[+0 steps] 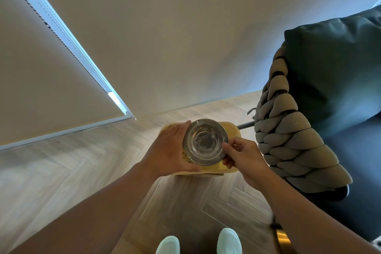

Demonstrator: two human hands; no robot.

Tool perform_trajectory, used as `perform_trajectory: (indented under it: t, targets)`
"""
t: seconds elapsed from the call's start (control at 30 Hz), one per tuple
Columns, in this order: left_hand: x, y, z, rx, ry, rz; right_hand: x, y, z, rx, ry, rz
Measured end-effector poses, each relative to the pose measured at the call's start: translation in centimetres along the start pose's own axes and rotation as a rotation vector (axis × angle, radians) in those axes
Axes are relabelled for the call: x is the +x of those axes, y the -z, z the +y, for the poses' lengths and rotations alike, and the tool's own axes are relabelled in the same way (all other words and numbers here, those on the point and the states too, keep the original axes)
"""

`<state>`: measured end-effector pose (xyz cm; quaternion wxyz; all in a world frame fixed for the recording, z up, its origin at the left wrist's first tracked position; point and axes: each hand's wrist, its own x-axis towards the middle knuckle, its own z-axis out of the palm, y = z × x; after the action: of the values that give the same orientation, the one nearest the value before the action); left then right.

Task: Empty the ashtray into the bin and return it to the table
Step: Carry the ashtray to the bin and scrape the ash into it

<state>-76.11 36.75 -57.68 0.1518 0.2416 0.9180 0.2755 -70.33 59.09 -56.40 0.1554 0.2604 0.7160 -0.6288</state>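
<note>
Ashtray point(205, 142), centre frame, directly over yellow bin point(231, 130); left hand point(171, 150) and right hand point(245, 156) fingers grasping opposite rims.

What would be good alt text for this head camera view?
Both hands, left hand and right hand, hold a round metal ashtray over a yellow bin on a wooden floor, beside a dark cushioned chair.

Two bare forearms, no sleeves or jewellery, lead to the left hand point(168, 150) and right hand point(245, 160); pale mint shoes point(229, 241) below.
</note>
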Motion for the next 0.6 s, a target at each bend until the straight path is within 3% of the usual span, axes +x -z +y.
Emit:
perform_trajectory:
  t: [0.37, 0.5, 0.6]
  targets:
    - [-0.3, 1.1, 1.0, -0.11, -0.032, 0.068, 0.0, -0.2, -0.6, -0.064, 0.102, -0.068]
    - [0.0, 1.6, 1.0, -0.086, -0.047, 0.043, 0.1, 0.0, -1.2, -0.224, 0.185, -0.196]
    - [0.0, 1.7, 0.8, -0.048, -0.049, 0.028, -0.1, 0.1, -1.5, -0.415, 0.356, -0.24]
